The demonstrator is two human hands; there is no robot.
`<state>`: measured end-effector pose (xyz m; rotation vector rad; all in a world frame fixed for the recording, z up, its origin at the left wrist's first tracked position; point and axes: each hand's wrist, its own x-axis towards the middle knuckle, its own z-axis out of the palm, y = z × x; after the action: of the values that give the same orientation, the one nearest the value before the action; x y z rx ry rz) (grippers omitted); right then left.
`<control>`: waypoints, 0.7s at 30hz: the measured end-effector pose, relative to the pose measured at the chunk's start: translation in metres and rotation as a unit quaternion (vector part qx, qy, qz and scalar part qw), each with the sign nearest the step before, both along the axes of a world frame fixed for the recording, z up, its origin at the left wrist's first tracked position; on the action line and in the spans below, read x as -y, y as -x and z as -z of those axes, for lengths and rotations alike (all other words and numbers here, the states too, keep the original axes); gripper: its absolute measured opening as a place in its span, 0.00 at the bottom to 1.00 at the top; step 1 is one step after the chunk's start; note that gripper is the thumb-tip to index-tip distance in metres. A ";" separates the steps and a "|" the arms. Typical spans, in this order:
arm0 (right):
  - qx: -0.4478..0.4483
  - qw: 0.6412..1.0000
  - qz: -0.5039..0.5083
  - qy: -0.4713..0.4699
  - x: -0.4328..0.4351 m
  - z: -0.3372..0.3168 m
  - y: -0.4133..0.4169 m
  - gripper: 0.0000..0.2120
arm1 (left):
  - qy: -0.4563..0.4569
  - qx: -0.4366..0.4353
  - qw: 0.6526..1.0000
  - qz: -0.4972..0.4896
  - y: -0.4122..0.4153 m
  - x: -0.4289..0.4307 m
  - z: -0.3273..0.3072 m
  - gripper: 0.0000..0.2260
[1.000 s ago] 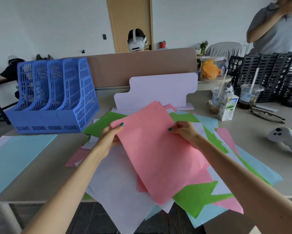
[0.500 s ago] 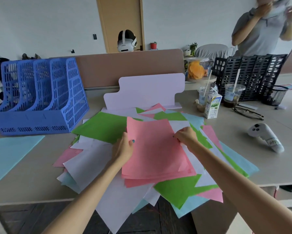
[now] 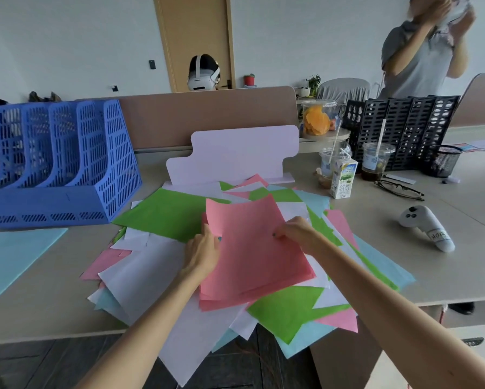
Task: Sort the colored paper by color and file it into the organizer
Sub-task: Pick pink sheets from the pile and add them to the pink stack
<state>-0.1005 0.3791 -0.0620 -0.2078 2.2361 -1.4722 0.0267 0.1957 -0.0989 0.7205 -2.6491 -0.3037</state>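
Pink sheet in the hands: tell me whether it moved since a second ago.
Yes. The pink sheet has come back toward the person: its far corner, earlier reaching the base of the white stand, now lies short of it.

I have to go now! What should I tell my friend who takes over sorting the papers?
The left hand grips the left edge of the pink paper sheets; the right hand pinches their right side. They sit atop the mixed pile of green, white, pink and light blue paper. The blue plastic mesh organizer, far left, shows no paper inside. One light blue sheet lies apart, left. To do: file the pink, then sort the rest.
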 end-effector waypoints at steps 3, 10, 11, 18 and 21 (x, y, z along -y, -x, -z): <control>-0.042 0.999 -0.008 0.018 -0.004 0.001 -0.007 0.06 | -0.067 -0.052 0.996 -0.029 -0.005 -0.005 -0.003 0.11; 0.011 0.985 0.036 0.170 -0.037 -0.006 -0.011 0.11 | -0.316 -0.197 0.928 -0.036 0.000 -0.018 -0.010 0.15; 0.017 0.983 0.040 0.179 -0.042 -0.007 -0.011 0.10 | -0.391 -0.203 0.897 -0.016 0.003 -0.022 -0.013 0.13; -0.159 0.983 0.086 0.041 -0.084 0.002 0.005 0.12 | -0.464 -0.196 0.864 0.030 0.026 -0.058 -0.014 0.11; -0.235 0.958 0.131 -0.103 -0.109 0.006 0.015 0.03 | -0.415 -0.178 0.891 0.053 0.035 -0.074 -0.010 0.10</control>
<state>-0.1158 0.4878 -0.0683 -0.2191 2.8784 -1.4147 -0.0079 0.2699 -0.0890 0.6542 -2.1364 -1.4974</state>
